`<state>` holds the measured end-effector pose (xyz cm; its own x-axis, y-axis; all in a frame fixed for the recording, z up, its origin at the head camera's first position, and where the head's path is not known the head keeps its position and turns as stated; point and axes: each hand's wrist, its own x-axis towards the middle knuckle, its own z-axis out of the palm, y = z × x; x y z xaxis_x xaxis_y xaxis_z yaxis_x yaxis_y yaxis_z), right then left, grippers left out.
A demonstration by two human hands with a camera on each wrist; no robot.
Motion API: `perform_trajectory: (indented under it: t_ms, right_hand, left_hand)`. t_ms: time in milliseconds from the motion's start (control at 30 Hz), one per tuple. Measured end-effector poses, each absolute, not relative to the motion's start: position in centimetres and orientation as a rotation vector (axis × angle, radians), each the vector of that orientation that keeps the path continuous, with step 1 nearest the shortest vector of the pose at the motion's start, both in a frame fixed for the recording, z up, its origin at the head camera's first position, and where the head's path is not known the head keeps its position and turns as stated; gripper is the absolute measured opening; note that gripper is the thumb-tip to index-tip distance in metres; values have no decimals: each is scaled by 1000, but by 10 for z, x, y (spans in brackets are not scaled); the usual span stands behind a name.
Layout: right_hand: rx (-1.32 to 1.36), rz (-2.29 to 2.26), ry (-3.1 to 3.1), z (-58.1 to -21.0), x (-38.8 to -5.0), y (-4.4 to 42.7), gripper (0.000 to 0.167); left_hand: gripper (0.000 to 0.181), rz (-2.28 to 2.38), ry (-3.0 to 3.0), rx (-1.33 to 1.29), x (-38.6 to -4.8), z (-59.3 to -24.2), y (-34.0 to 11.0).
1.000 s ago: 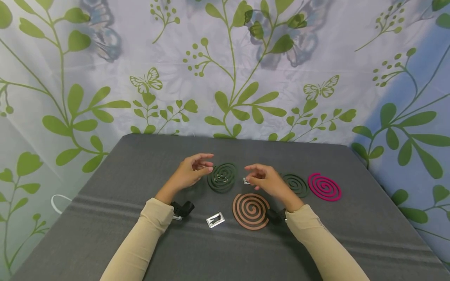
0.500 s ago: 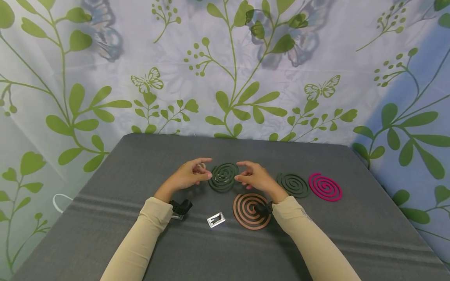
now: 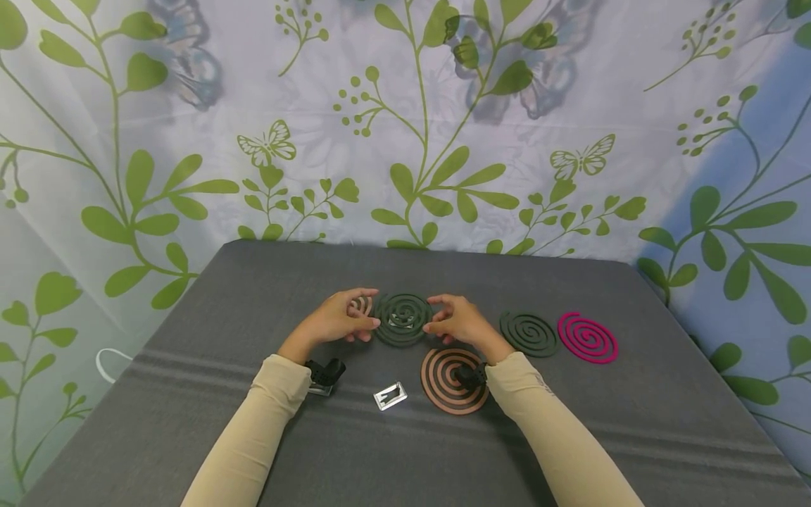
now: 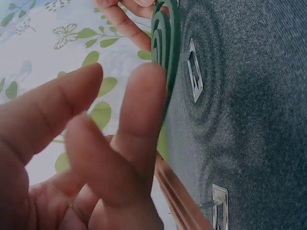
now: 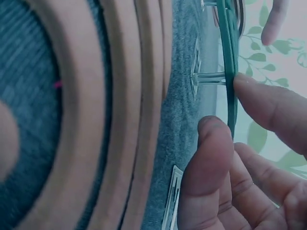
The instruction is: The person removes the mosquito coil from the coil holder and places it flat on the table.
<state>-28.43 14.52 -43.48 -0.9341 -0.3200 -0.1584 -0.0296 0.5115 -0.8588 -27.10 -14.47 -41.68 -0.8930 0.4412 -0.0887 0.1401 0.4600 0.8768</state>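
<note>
Fingers (image 5: 273, 108) of the right hand (image 3: 461, 320) pinch the green coil (image 5: 230, 62) at its rim; those of the left hand (image 3: 334, 318) are spread at the opposite rim, whether gripping or only touching I cannot tell. It sits level over a stand (image 5: 208, 76) on the surface (image 3: 355, 458), beyond the brown coil (image 5: 81, 110). Uneven pressure between the hands could tip or snap it.

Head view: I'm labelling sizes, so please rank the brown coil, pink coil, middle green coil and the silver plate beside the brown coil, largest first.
1. Brown coil
2. Pink coil and middle green coil: too alike to rank
3. Silver plate
</note>
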Motion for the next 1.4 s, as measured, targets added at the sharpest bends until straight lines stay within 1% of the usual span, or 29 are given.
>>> perform_trajectory:
  t_ms: [267, 600, 833, 1400]
  right_hand:
    - [-262, -1352, 2440, -439, -285, 144, 66]
    - [-259, -1343, 2436, -441, -288, 143, 66]
    - [-281, -1389, 2415, -439, -287, 145, 65]
    - [-307, -1545, 2329, -431, -282, 154, 64]
  left_hand:
    - [72, 1389, 2415, 497, -268, -417, -142]
    - [79, 1392, 2337, 474, -268, -418, -140]
    - [76, 1410, 2298, 454, -266, -416, -141]
    - [73, 1462, 2327, 505, -267, -416, -140]
